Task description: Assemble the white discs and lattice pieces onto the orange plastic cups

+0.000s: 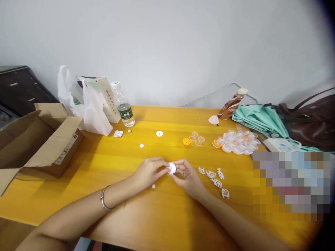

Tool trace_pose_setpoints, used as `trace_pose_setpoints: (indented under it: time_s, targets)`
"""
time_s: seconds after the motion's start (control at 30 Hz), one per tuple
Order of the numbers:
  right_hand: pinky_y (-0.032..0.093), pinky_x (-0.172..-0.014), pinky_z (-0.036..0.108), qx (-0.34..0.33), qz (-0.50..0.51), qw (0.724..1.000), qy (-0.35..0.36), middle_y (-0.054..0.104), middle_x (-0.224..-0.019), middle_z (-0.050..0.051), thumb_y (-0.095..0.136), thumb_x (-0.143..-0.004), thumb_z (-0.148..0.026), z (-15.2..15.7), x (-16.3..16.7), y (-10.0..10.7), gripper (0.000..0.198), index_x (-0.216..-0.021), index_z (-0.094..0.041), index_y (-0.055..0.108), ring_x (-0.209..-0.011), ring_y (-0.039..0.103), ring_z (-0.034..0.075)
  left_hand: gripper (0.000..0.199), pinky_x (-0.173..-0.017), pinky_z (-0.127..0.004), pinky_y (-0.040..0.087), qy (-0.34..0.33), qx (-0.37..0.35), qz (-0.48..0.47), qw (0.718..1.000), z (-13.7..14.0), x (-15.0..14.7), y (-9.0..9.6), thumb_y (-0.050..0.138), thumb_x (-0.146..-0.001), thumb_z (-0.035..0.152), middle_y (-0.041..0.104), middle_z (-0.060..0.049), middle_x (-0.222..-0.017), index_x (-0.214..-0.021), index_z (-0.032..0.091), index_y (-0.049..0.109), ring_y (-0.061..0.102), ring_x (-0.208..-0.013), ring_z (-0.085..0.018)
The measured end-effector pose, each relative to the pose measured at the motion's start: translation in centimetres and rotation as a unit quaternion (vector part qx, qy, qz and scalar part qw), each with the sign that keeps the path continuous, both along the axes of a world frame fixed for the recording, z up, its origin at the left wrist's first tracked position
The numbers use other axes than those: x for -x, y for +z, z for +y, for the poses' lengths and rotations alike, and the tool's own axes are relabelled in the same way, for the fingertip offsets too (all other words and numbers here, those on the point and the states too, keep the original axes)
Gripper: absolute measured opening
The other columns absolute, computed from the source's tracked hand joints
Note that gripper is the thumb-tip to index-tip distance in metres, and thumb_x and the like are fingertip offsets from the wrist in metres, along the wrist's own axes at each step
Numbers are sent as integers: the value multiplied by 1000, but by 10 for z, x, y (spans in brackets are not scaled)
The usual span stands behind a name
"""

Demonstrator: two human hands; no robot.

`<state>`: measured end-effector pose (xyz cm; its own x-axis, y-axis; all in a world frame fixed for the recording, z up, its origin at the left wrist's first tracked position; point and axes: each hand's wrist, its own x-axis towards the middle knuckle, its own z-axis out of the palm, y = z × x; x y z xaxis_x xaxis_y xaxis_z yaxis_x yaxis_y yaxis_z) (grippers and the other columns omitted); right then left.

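Between the fingertips of both hands is a small round white plastic piece (172,168), held just above the table. My left hand (153,170) pinches its left edge, and my right hand (187,176) grips it from the right. Below my left hand lies a small white disc (153,186). Several white openwork plastic parts (216,182) are spread to the right of my right hand. Beyond the hands are a white ring (159,133), another small white piece (141,145), an orange disc (186,142) and a few clear cups (199,141).
An open cardboard box (52,150) stands at left, beside a white plastic bag (92,111) and a water bottle (125,111). Clear and orange pieces (238,142) are heaped at right. Behind them are a brown bottle (231,104), green fabric (259,118) and a dark bag (309,122).
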<state>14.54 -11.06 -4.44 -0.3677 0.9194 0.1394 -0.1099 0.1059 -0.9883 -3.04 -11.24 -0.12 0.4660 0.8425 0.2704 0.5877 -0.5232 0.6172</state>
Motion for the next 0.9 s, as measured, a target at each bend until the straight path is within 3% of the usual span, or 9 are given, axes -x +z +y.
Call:
trace_pose_setpoints:
  time_s: [0.13, 0.33, 0.9]
  targets:
    - [50, -80, 35, -19, -22, 1000, -12, 67, -87, 4, 66, -69, -21, -3, 2, 1, 26, -89, -23, 48, -83, 64, 17, 15, -67, -22, 48, 27, 4, 33, 999, -2, -3, -3, 54, -82, 26, 66, -2, -81, -90, 19, 65, 62, -71, -13]
    - [51, -79, 33, -5, -15, 1000, -23, 68, -87, 4, 66, -68, -20, -4, 4, 2, 25, -86, -22, 49, -81, 65, 16, 14, -66, -23, 48, 37, -49, 67, 996, -6, -5, -6, 54, -82, 25, 66, -4, -80, -87, 18, 64, 63, -71, -14]
    - [50, -80, 32, 69, 57, 996, 3, 69, -85, 1, 69, -67, -23, 0, 0, 2, 27, -83, -22, 48, -80, 65, 14, 18, -77, -25, 51, -34, -141, 23, 989, -7, 0, -14, 49, -85, 22, 65, -6, -90, -92, 16, 65, 62, -84, -14]
